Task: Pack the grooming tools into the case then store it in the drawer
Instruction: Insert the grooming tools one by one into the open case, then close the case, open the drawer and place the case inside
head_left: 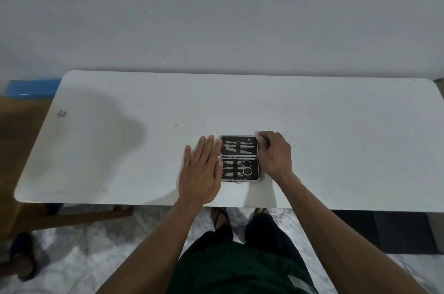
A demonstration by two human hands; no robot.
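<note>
Here the left hand (200, 173) lies flat; right hand (274, 154) fingertips hidden behind open case (239, 158)

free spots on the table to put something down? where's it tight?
Free: the white tabletop right of the right hand out to the rounded corner, the far strip along the wall, and the wide left stretch past the left hand. Tight: mid-front, where both hands flank the open black grooming case, leaving only a narrow strip before the near edge.
</note>
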